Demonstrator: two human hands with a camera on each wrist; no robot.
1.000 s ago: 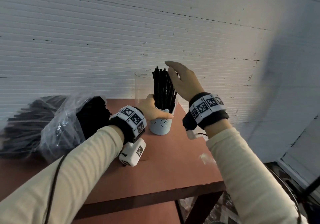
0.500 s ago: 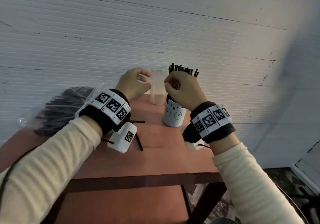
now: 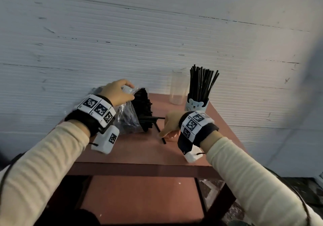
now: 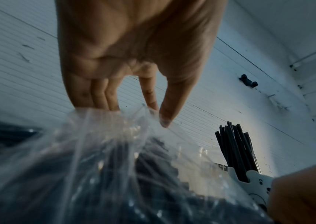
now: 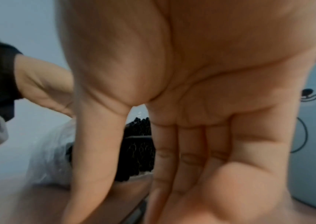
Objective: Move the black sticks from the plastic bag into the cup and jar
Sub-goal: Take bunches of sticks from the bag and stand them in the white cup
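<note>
The clear plastic bag (image 3: 125, 119) of black sticks (image 3: 142, 107) lies at the table's back left, open end facing right. My left hand (image 3: 128, 87) pinches the bag's (image 4: 95, 151) top edge between thumb and fingers (image 4: 163, 118). A loose black stick (image 3: 161, 135) lies on the table in front of the bag. My right hand (image 3: 165, 135) reaches down to it, thumb (image 5: 94, 151) and fingers apart and holding nothing. The bear cup (image 3: 196, 104) at the back right holds a full bunch of sticks (image 3: 203, 82). The clear jar (image 3: 179, 87) stands left of it.
The small red-brown table (image 3: 139, 152) stands against a white ribbed wall (image 3: 157, 33). Its right edge falls away just beyond the cup. A lower shelf (image 3: 139, 199) shows under the front rail. A second stick (image 3: 157, 118) pokes out from the bag's mouth.
Both hands have left the cup and jar. The left has gone to the bag and taken hold of its top; the right has dropped to the table by the loose stick.
</note>
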